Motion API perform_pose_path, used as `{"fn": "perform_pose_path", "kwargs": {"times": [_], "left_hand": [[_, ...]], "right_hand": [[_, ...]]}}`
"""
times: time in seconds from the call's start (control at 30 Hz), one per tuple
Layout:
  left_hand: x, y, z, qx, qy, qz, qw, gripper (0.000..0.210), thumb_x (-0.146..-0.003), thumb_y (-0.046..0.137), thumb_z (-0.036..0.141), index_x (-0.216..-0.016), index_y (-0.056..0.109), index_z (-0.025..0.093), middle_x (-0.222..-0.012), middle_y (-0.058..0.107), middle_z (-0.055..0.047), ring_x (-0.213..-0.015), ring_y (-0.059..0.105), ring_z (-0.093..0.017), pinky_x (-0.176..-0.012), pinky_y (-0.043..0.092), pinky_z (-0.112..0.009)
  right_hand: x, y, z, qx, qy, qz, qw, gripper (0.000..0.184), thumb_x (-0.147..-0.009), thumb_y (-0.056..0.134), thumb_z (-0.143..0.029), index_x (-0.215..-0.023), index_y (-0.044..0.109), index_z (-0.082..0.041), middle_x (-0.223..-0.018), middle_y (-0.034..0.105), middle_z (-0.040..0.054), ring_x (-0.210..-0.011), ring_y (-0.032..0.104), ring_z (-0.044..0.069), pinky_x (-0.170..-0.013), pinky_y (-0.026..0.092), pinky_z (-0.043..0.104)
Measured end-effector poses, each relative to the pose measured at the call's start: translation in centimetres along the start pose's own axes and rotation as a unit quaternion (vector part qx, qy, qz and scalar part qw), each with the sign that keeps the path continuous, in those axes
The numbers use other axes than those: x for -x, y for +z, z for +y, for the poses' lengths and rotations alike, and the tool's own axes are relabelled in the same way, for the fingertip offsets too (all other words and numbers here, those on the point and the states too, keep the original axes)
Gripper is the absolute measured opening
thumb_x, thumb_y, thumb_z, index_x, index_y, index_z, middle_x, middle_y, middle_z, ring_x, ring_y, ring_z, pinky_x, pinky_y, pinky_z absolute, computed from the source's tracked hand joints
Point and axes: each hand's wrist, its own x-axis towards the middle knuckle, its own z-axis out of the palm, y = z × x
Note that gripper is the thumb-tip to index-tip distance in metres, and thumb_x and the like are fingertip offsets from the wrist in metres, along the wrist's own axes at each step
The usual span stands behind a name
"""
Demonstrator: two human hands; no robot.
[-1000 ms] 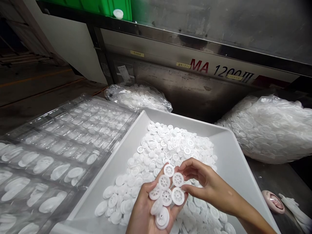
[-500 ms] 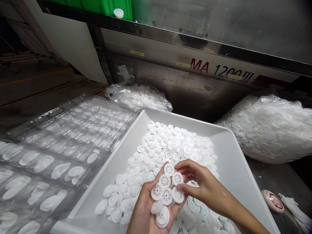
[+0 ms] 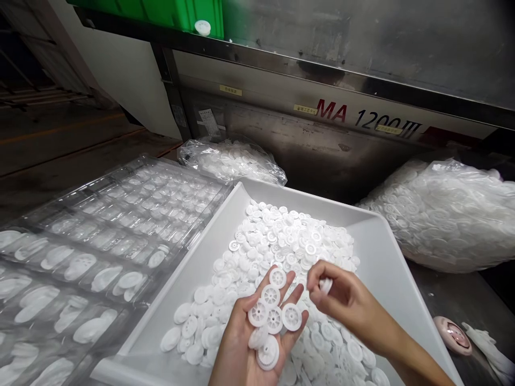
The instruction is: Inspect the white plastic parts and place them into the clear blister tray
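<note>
My left hand [image 3: 243,338] lies palm up over a grey bin [image 3: 388,273]. Several white plastic gear wheels [image 3: 274,320] rest across its palm and spread fingers, most with their spoked faces up. To its right, my right hand [image 3: 348,300] has its fingers curled around one small white gear wheel [image 3: 325,285], partly hidden by the fingers. The two hands are apart. Below them, a heap of loose white gear wheels [image 3: 277,230] covers much of the bin's floor.
Clear compartment trays [image 3: 120,214] stand left of the bin, white pieces in their near pockets. Filled plastic bags [image 3: 454,214] lie right and behind. A machine ledge [image 3: 273,61] crosses above, with a green crate [image 3: 161,13]. A pink rounded object [image 3: 453,335] sits at right.
My right hand has drawn a gear wheel off the group in my left hand and moved slightly right with it. The left hand's fingers now show more openly. The view has shifted a little.
</note>
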Motion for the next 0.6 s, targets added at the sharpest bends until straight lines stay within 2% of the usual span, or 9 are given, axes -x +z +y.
{"fn": "perform_pose_path", "kwargs": {"times": [0.1,0.17,0.3,0.43,0.6], "left_hand": [[-0.1,-0.1,-0.1,-0.024,0.013,0.001,1.0,0.039,-0.087,0.039,0.023,-0.121,0.051,0.008,-0.116,0.064,-0.018,-0.108,0.059,-0.029,-0.101,0.038,-0.051],[-0.1,-0.2,-0.1,-0.032,0.014,-0.004,0.999,0.039,-0.086,0.041,0.024,-0.121,0.052,0.009,-0.117,0.064,-0.018,-0.108,0.059,-0.029,-0.102,0.037,-0.05],[-0.1,-0.3,0.0,-0.027,0.013,-0.006,1.0,0.041,-0.086,0.042,0.023,-0.123,0.049,0.009,-0.116,0.064,-0.017,-0.11,0.058,-0.028,-0.101,0.038,-0.049],[-0.1,-0.3,-0.1,-0.024,0.013,-0.031,0.999,0.046,-0.087,0.041,0.025,-0.13,0.043,0.007,-0.113,0.065,-0.019,-0.108,0.058,-0.032,-0.099,0.038,-0.055],[0.0,-0.2,-0.2,-0.027,0.007,-0.036,0.999,0.052,-0.087,0.038,0.025,-0.136,0.032,0.008,-0.113,0.065,-0.019,-0.106,0.06,-0.031,-0.099,0.039,-0.054]], "right_hand": [[0.4,1.0,-0.1,0.234,-0.042,-0.004,0.971,0.022,-0.073,0.07,-0.024,-0.091,0.058,-0.027,-0.074,0.049,-0.0049,-0.067,0.043,0.011,-0.059,0.033,0.024],[0.6,1.5,0.0,0.285,-0.054,-0.004,0.957,0.026,-0.071,0.071,-0.022,-0.094,0.059,-0.028,-0.074,0.052,-0.0054,-0.068,0.046,0.011,-0.059,0.033,0.023],[0.4,1.3,0.0,0.284,-0.046,0.014,0.958,0.022,-0.073,0.066,-0.016,-0.091,0.059,-0.027,-0.07,0.049,-0.0055,-0.065,0.044,0.011,-0.057,0.035,0.023],[0.2,0.9,0.0,0.256,-0.059,0.037,0.964,0.029,-0.076,0.063,-0.013,-0.099,0.058,-0.031,-0.072,0.048,-0.0052,-0.066,0.045,0.012,-0.058,0.036,0.024],[0.2,0.8,0.3,0.234,-0.039,0.049,0.97,0.022,-0.078,0.065,-0.02,-0.096,0.059,-0.03,-0.075,0.053,-0.0047,-0.068,0.047,0.012,-0.059,0.037,0.024]]}}
